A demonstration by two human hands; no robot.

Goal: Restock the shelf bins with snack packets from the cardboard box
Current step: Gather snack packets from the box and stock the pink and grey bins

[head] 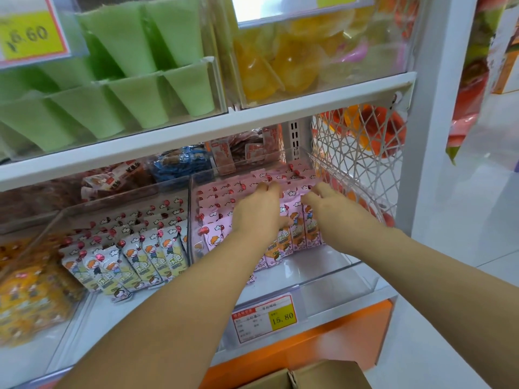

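Both my hands reach into the clear plastic bin on the lower shelf. My left hand lies on top of the pink snack packets standing in rows, with its fingertips curled over their upper edges. My right hand is just to the right, its fingers bent down onto the same packets. Whether either hand pinches a packet is hidden. The open cardboard box shows at the bottom edge, below the shelf.
A neighbouring clear bin to the left holds white and yellow packets. Green cups and yellow jellies fill the bins above. A white mesh basket hangs at the right. A price tag reads 16.80.
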